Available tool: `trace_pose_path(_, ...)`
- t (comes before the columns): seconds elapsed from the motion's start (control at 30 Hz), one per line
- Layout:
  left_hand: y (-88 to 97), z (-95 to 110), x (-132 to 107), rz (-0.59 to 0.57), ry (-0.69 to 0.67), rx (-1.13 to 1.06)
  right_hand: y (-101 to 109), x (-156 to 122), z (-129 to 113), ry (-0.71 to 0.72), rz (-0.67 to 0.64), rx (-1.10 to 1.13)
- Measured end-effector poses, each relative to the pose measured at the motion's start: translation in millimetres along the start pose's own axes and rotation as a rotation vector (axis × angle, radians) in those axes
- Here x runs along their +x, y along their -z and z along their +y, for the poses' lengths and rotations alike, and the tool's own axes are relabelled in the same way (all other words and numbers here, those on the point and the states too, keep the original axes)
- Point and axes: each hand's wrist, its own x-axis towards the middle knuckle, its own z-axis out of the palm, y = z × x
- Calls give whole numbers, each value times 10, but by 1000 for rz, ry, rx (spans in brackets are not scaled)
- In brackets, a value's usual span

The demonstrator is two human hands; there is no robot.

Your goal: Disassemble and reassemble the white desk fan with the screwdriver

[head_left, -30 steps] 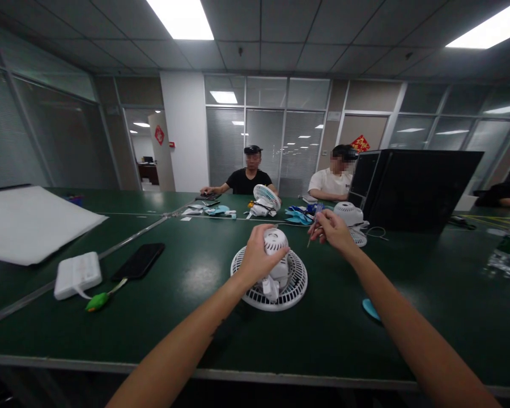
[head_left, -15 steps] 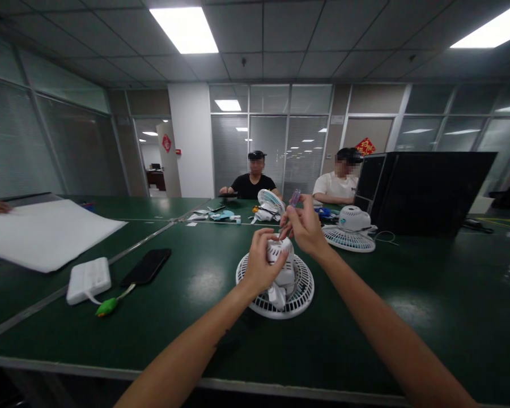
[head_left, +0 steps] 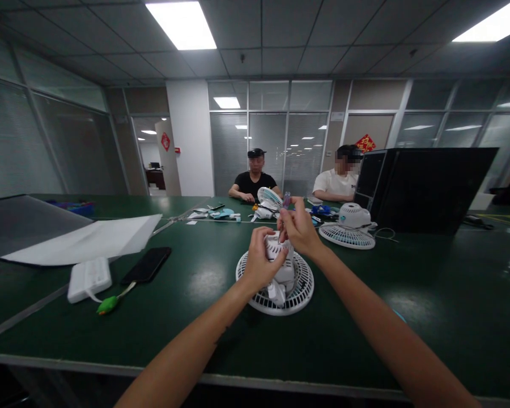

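Observation:
A white fan [head_left: 285,273] lies grille-down on the green table in front of me, its motor housing pointing up. My left hand [head_left: 261,258] wraps round the housing from the left, fingers over its top and thumb on the near side. In my right hand [head_left: 300,229] is a screwdriver [head_left: 286,199] with a clear purplish handle, held nearly upright. Its shaft points down at the top of the housing; the tip is too small to tell whether it sits in a screw.
To the left lie a black phone [head_left: 147,265], a white power bank [head_left: 89,279], a green cable tag [head_left: 107,305] and a white sheet [head_left: 85,241]. Another fan [head_left: 349,226] stands beyond my right hand, beside a large black box [head_left: 433,190]. Two people [head_left: 255,184] sit across the table.
My right hand has lowered the screwdriver and turned it more upright over the housing. On the left, the white sheet has shifted right and the other person's hand there has gone from view.

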Motion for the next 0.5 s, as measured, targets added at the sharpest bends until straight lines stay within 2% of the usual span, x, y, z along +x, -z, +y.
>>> trace_pose_path(0.5, -4, -38, 1, 6, -48, -14, -1, 16, 19, 30, -30, 27)
